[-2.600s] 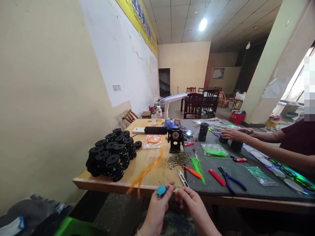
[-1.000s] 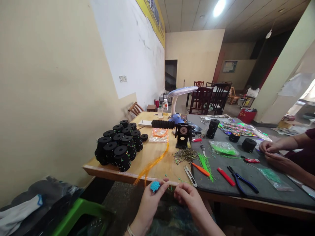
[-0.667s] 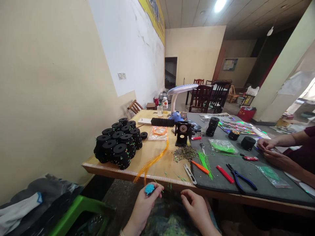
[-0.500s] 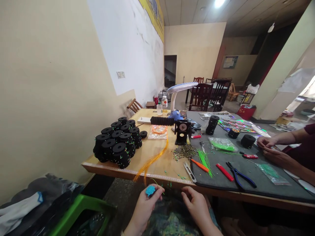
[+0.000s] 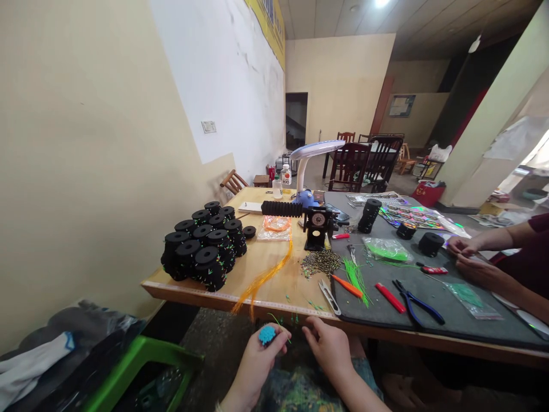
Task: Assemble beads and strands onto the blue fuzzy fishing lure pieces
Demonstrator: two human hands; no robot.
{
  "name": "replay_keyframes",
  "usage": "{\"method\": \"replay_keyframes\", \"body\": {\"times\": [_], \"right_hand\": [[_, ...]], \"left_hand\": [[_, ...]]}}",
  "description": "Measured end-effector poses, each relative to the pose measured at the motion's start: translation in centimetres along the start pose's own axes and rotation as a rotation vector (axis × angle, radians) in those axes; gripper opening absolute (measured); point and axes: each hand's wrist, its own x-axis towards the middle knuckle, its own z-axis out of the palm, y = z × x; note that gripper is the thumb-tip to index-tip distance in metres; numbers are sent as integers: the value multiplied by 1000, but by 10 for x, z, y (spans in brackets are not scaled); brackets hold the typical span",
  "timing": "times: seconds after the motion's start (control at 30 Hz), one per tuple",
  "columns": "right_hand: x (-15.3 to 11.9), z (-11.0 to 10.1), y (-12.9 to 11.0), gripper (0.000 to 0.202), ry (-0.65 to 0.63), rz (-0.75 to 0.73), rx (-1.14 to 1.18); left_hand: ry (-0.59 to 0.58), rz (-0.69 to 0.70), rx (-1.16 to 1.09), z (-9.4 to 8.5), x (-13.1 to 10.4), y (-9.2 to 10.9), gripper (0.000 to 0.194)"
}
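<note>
Below the table's front edge, my left hand is closed on a small bunch of blue beads, with a thin green strand sticking out by the fingertips. My right hand is just to its right, fingers bent and slightly apart, and I see nothing held in it. Orange threads trail over the table edge above my left hand. A silver thread snipper and an orange tool lie beyond my right hand, beside a pile of small metal parts.
Many black spools are stacked at left. A black winding device stands mid-table under a lamp. On the grey mat lie blue-handled pliers and a red tool. A person's hands are at right.
My right hand has moved left, closer to my left hand. My left hand has shifted slightly right with the blue beads. The whole view has shifted a little.
</note>
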Motion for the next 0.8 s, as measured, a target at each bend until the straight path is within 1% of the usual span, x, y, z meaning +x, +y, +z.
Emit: {"method": "replay_keyframes", "body": {"times": [0.1,0.27,0.33,0.4,0.47,0.53,0.6,0.63,0.7,0.73,0.8], "right_hand": [[5,3,-3,15,-6,-4,-92],[7,2,-4,15,3,-9,-115],[5,-1,-3,17,23,-31,-124],[4,-7,-2,19,69,-84,-149],[4,-14,-1,21,133,-167,-186],[6,-23,0,22,192,-251,-225],[9,-33,0,25,244,-335,-267],[11,-38,0,27,266,-371,-287],[15,-49,0,31,299,-430,-319],[16,-54,0,31,313,-453,-328],[19,-64,1,32,325,-486,-329]], "left_hand": [[-4,13,4,-1,1,-1,36],[-28,27,24,0,1,0,33],[-44,63,52,2,1,4,29],[-85,141,93,4,3,12,24],[-151,257,173,7,8,24,18],[-231,398,322,11,16,38,12],[-334,507,485,16,27,50,7],[-403,544,547,19,33,55,8],[-522,601,642,25,46,59,12],[-561,625,685,28,52,59,13],[-591,654,754,33,61,56,16]]}}
